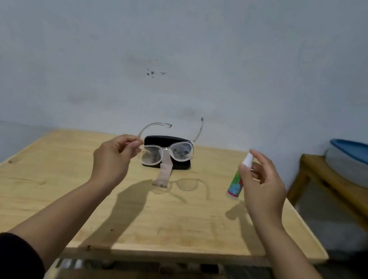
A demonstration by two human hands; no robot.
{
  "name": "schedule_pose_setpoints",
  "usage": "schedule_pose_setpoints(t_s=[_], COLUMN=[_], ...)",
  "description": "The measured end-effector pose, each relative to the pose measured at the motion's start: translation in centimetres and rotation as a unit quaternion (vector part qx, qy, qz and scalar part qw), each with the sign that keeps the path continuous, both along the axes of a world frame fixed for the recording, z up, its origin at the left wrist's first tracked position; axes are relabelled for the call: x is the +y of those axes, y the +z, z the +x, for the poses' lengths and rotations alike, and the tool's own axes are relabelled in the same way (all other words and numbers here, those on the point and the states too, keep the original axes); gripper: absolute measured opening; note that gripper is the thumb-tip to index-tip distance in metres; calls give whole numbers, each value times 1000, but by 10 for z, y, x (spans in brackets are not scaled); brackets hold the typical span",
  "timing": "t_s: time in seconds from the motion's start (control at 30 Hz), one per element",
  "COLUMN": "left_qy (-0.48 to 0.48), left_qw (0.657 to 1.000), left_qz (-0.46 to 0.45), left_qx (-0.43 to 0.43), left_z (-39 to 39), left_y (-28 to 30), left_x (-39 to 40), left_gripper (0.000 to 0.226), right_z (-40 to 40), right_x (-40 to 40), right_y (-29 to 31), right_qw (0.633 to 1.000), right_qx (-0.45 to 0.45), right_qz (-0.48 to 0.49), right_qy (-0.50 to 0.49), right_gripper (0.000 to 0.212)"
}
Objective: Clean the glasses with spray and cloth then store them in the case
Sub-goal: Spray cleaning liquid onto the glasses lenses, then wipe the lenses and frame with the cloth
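Clear-framed glasses (167, 151) hang in the air above the table, temples open and pointing away from me. My left hand (114, 155) pinches them at the left hinge. My right hand (264, 183) grips a small spray bottle (238, 181) with a white nozzle and a colourful label, held upright to the right of the glasses. Behind the glasses a black case (186, 165) lies on the wooden table (52, 192). A pinkish folded cloth (164, 175) lies against the case's front and reaches toward me.
A wall rises right behind the table. To the right stands a lower wooden bench (344, 199) carrying a grey tub with a blue lid (364, 162). Dark items lie on the floor under the table's near edge.
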State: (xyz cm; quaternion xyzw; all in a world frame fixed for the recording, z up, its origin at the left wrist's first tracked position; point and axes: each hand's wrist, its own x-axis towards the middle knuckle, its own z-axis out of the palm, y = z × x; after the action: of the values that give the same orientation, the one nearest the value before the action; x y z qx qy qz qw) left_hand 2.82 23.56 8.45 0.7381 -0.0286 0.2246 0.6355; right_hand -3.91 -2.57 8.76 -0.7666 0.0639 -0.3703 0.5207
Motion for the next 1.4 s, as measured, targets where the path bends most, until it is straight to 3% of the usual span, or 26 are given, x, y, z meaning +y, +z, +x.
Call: schedule_pose_setpoints(t_s=[0.2,0.33,0.5,0.73,0.93,1.13,1.4], left_qy=[-34,-52,-75,-92,-96,-81,-40], left_qw=[999,998,997,996,995,997,999], left_qz=[14,30,29,5,0,13,16], left_qx=[-5,-13,-8,-5,1,-7,-20], left_z=[4,0,-3,-2,-4,-6,-4], left_y=[-1,0,2,3,6,14,30], left_x=[-50,-75,-96,-108,-112,-105,-73], left_gripper=[15,12,18,14,15,15,11], right_z=[-31,-45,-47,-46,-45,-43,-11], right_x=[-74,-102,-118,-129,-132,-120,-78], right_y=[1,-18,-36,-51,-47,-28,-4], right_qw=[994,985,979,977,973,940,902], right_qx=[15,53,91,140,161,163,184], right_qz=[-12,-77,-128,-128,-142,-276,-389], right_qy=[-109,-142,-130,-97,-79,-118,-38], right_gripper=[33,34,36,33,43,51,47])
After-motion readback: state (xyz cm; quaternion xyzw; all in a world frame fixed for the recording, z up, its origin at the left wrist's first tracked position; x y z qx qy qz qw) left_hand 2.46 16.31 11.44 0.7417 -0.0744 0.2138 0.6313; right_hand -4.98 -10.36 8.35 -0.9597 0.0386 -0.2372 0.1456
